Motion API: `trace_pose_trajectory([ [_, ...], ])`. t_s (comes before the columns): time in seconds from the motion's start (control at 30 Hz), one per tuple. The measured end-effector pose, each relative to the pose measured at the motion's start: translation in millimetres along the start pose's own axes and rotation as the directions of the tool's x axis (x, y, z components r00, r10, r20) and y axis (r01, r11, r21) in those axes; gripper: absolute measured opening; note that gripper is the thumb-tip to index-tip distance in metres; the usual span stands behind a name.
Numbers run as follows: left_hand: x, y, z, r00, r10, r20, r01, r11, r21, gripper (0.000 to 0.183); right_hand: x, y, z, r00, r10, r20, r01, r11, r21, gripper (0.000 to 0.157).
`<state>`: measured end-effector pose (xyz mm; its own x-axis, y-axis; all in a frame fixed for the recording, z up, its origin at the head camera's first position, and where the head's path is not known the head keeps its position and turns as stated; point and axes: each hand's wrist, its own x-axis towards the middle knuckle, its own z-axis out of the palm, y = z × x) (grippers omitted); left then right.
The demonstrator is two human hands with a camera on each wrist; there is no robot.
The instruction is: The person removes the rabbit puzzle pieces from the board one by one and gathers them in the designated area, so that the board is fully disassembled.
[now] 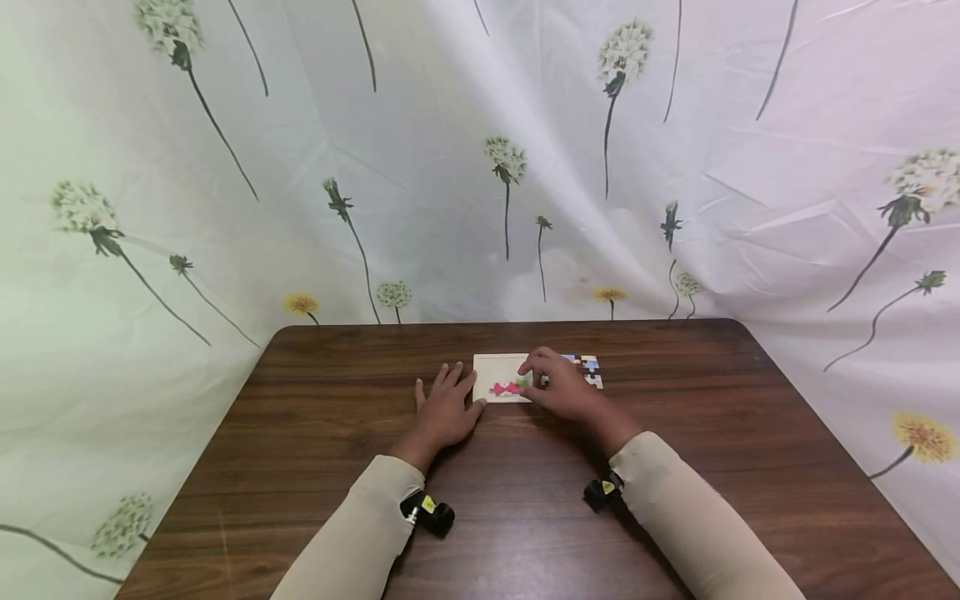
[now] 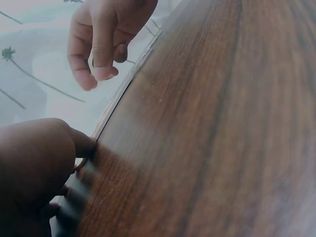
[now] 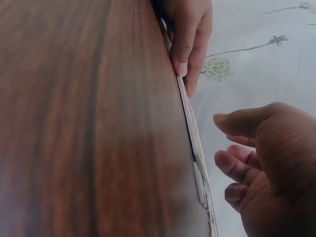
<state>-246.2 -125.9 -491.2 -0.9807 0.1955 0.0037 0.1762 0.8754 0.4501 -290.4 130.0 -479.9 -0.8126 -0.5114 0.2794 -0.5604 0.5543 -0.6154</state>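
A thin white board (image 1: pixel 495 368) with a pink flower picture (image 1: pixel 506 389) lies flat near the table's far edge. My left hand (image 1: pixel 447 408) rests beside it, fingers spread, fingertips and thumb at the board's left edge. Over its right part hovers my right hand (image 1: pixel 564 387), the fingers bent and the thumb apart from the index finger. The right wrist view shows this hand (image 3: pixel 281 163) above the surface, with no thing plainly visible in its grasp. Joined jigsaw pieces (image 1: pixel 591 364) show to the right of the board, partly hidden behind the right hand.
The dark wooden table (image 1: pixel 337 500) spreads out on all sides of the board. Behind it and at both sides hangs a pale cloth (image 1: pixel 435 208) printed with dandelions. Each sleeve carries a small black wrist camera (image 1: pixel 435 514).
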Motion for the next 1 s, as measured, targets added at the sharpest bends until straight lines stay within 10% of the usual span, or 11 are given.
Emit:
trace_pose_trajectory([
  [1.0,1.7,0.3,0.5,1.0,-0.002,0.009,0.002,1.0,0.007,0.063,21.2,-15.5,16.1,0.983,0.098,0.156,-0.065,0.977,-0.202,0.019],
])
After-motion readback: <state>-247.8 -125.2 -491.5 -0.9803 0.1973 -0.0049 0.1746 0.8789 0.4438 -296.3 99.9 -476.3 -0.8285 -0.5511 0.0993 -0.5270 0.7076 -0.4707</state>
